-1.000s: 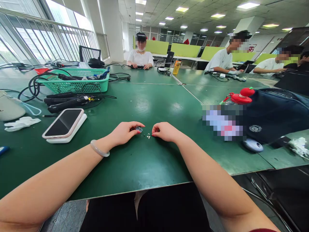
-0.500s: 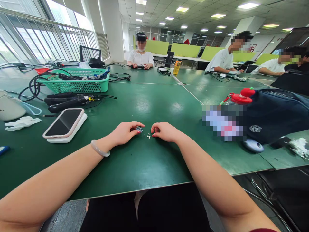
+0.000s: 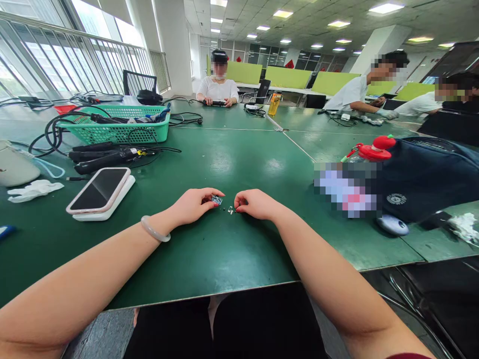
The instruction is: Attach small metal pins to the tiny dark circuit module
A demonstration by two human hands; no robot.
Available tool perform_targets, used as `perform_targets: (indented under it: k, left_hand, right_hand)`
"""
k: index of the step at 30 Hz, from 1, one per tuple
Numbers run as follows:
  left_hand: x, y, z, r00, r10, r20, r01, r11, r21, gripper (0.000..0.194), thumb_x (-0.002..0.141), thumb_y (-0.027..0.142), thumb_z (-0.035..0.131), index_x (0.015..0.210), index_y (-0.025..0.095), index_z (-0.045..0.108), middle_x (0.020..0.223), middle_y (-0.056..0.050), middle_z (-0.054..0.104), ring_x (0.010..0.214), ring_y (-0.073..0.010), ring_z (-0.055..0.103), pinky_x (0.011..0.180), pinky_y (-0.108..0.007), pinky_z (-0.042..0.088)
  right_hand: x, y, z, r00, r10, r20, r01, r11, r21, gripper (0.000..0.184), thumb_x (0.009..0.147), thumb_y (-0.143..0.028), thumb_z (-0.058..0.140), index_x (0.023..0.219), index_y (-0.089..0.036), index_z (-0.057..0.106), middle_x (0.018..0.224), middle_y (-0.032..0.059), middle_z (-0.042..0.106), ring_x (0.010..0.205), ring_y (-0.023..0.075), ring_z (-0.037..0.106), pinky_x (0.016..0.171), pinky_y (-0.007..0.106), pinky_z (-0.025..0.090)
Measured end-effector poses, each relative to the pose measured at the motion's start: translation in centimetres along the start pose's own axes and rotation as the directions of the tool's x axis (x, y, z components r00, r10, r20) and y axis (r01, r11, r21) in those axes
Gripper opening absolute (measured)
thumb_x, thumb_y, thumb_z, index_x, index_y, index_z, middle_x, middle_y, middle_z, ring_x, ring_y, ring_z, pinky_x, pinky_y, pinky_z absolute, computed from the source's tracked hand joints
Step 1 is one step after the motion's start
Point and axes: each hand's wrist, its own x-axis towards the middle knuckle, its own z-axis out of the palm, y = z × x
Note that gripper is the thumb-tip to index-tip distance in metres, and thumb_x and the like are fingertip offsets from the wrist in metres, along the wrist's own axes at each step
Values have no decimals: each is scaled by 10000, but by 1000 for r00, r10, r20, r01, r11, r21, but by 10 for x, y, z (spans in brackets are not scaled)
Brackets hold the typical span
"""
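Note:
Between the thumb and fingers of my left hand (image 3: 194,205) is a small circuit board (image 3: 216,200), grey-blue with tiny parts on its face. My right hand (image 3: 256,203) rests opposite, its thumb and fingertips pinched together; what they hold, if anything, is too small to make out. Several tiny pale metal pieces (image 3: 231,210) lie on the green table (image 3: 220,259) between the hands, close to the right fingertips. A small dark bit (image 3: 224,209) sits just left of them.
At left are a phone (image 3: 100,190) on a white box, black cable bundles (image 3: 101,157) and a green basket (image 3: 116,130). A dark blue bag (image 3: 430,174), a red-capped bottle (image 3: 374,149) and a mouse (image 3: 392,225) stand at right. Other people sit around the table.
My hands and the circuit board stay almost still. At the far right, a person in a white shirt has leaned forward and reached to the right.

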Motion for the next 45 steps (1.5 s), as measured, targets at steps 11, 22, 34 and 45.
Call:
perform_targets:
  k: [11,22,34,45]
  left_hand:
    - [1,-1,1,1000,-6,7,6,1000,-1,336,806,400,478,1072,234,599,781,1,650,633,-129,550,642,-255,434]
    - [2,-4,1,999,-21,27,21,999,-25,281,761,380,551,993,237,620,820,-6,648,730,-147,583,710,-278,458]
    - [0,-1,2,1000,-16,20,19,990,-140,252,698,363,614,889,198,601,795,-1,642,738,-154,592,727,-297,478]
    - [0,1,2,999,20,37,-11,971,-238,256,687,345,638,876,181,587,785,7,632,728,-140,582,733,-287,474]
  right_hand:
    - [0,-2,1,1000,-8,4,9,999,-38,27,725,-224,609,715,-200,615,675,-33,592,588,81,486,528,199,310]
    - [2,-3,5,997,-67,-47,59,987,-149,94,782,-201,538,702,-186,586,748,9,608,629,104,483,550,213,304]
    - [-2,-30,17,879,-384,-283,351,922,-161,92,846,-191,492,835,-183,583,844,14,553,749,99,502,672,214,344]
    - [-1,-30,20,856,-424,-295,363,901,-240,115,864,-220,493,851,-188,603,876,16,562,735,94,510,649,212,335]
